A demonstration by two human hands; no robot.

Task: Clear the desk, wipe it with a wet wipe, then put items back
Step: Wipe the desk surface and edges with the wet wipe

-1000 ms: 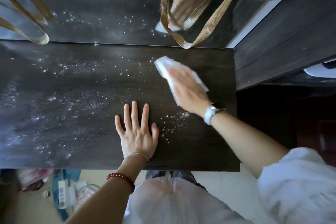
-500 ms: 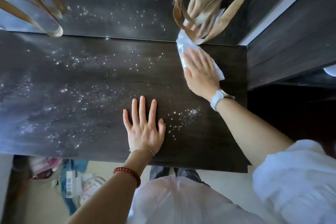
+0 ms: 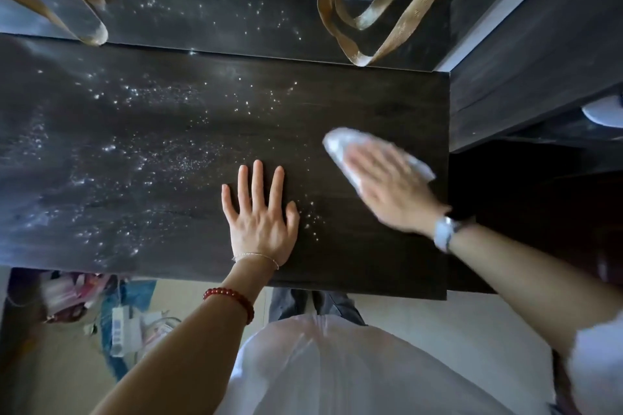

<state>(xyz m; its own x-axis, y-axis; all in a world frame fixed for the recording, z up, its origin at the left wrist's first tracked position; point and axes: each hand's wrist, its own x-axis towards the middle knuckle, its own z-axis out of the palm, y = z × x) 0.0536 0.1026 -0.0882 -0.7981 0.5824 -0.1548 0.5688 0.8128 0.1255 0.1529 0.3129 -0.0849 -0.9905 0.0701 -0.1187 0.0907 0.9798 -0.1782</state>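
Observation:
The dark wooden desk (image 3: 135,111) fills the middle of the head view, dotted with white specks across its left and centre. My right hand (image 3: 391,189) presses flat on a white wet wipe (image 3: 340,145) near the desk's right edge; the hand is blurred by motion. My left hand (image 3: 259,216) lies flat with fingers spread on the desk near its front edge, holding nothing. A small patch of specks sits between the two hands.
A mirror (image 3: 219,3) stands along the desk's back edge and reflects the desk and both hands. Tan bag straps (image 3: 354,40) hang in front of it at the right. A dark cabinet (image 3: 539,61) adjoins the right side. Clutter (image 3: 124,323) lies on the floor below left.
My right hand slid the wipe up to the mirror edge, then back toward me and to the right. My left hand stayed flat in place.

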